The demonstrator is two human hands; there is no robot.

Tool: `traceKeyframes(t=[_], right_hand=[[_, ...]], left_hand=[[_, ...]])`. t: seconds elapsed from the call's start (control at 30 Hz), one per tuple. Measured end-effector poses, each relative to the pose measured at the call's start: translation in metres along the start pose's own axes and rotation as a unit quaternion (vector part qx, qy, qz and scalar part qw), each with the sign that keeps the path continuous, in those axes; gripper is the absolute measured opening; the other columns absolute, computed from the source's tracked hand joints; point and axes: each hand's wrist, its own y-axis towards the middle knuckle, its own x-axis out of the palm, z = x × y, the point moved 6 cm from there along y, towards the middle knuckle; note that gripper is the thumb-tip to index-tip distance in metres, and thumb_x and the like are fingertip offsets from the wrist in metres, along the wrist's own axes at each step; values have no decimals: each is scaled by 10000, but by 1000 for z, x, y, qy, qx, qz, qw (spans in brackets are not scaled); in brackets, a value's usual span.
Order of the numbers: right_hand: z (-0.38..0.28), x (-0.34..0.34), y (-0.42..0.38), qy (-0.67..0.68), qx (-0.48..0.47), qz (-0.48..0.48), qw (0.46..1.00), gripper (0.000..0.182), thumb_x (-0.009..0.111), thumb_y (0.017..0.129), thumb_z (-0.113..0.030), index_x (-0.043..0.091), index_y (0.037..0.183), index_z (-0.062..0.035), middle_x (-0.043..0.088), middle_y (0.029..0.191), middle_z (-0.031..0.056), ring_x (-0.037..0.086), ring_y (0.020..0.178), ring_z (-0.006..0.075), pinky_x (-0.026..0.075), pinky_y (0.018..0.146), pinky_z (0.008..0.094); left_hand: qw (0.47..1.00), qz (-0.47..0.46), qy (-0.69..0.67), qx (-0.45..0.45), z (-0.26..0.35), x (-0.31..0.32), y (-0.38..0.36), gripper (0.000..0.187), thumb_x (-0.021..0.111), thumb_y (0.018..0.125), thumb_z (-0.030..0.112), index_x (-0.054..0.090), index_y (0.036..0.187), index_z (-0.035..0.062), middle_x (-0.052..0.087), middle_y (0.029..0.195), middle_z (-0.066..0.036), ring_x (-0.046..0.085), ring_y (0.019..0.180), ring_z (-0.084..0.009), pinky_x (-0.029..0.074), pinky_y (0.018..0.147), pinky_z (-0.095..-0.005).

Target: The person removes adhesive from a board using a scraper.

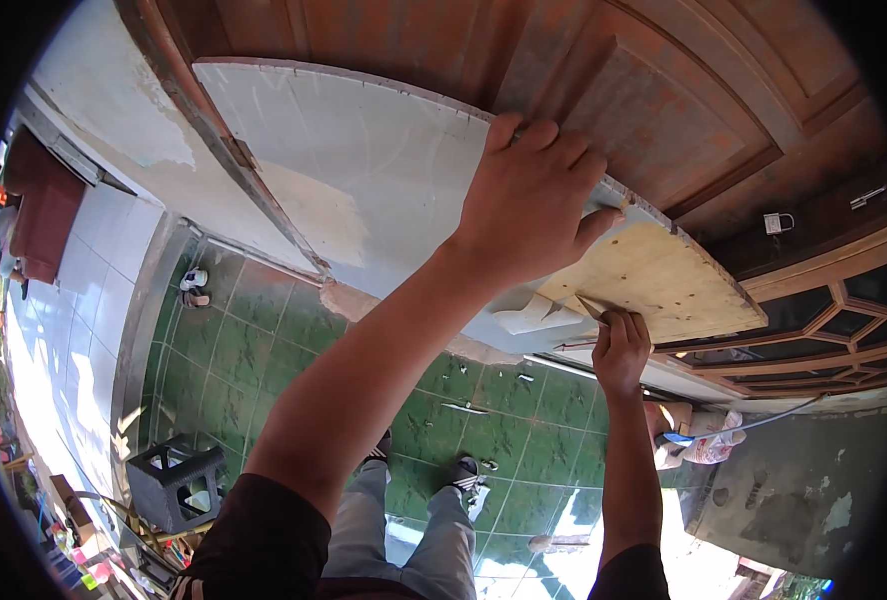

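A long board (404, 190) stands tilted in front of me, its left part covered in pale grey and its right part showing bare, yellowish wood. My left hand (539, 195) is closed over the board's upper edge, the fingers hooked behind it and the thumb on the near side. Lower on the right, my right hand (624, 350) is closed in a pinch on a peeling strip (591, 308) of the covering. Beside it a loose white flap (539, 316) curls off the surface. A thin reddish line runs near my right fingers; what it is I cannot make out.
Behind the board are brown wooden door panels (664, 110) with a padlock (779, 223). Green floor tiles (524, 440) carry small scraps around my feet. A dark plastic stool (176, 485) stands at lower left. A blue hose or cable (744, 428) lies at right.
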Motion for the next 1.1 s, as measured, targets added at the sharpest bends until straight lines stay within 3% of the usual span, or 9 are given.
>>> traceKeyframes(t=[0.3, 0.5, 0.8, 0.9, 1.1], right_hand=[[8, 12, 0, -5, 13, 2, 1000, 91, 694, 876, -21, 649, 955, -20, 676, 891, 152, 615, 852, 398, 492, 770, 522], [15, 21, 0, 6, 27, 40, 999, 53, 686, 938, -30, 636, 952, -17, 667, 879, 145, 592, 832, 396, 465, 748, 521], [26, 28, 8, -6, 5, 38, 999, 76, 700, 905, -15, 629, 935, -16, 668, 893, 149, 591, 833, 389, 476, 762, 519], [29, 28, 11, -5, 2, 23, 1000, 83, 705, 899, -11, 629, 931, -16, 670, 898, 149, 589, 835, 387, 488, 770, 512], [30, 33, 11, -32, -8, -17, 999, 87, 722, 904, -16, 636, 920, -18, 673, 882, 150, 587, 829, 385, 506, 789, 512]], left_hand=[[996, 37, -32, 80, -12, 3, -10, 516, 864, 843, 311, 730, 1311, 140, 661, 1180, -9, 597, 1131, -233, 403, 1081, -451], [996, 25, -43, 69, -10, 7, -7, 497, 880, 826, 257, 739, 1292, 155, 678, 1175, -13, 599, 1126, -244, 395, 1072, -451], [996, 47, -19, 70, -7, 12, 1, 486, 895, 809, 234, 754, 1267, 155, 717, 1154, -19, 621, 1120, -249, 386, 1052, -446], [995, 26, -64, 71, -8, 13, 5, 467, 860, 832, 178, 735, 1268, 64, 684, 1179, -91, 599, 1147, -291, 392, 1052, -486], [998, 18, -32, 58, -4, 17, 6, 454, 851, 844, 179, 731, 1265, 59, 680, 1163, -90, 598, 1145, -297, 384, 1058, -484]])
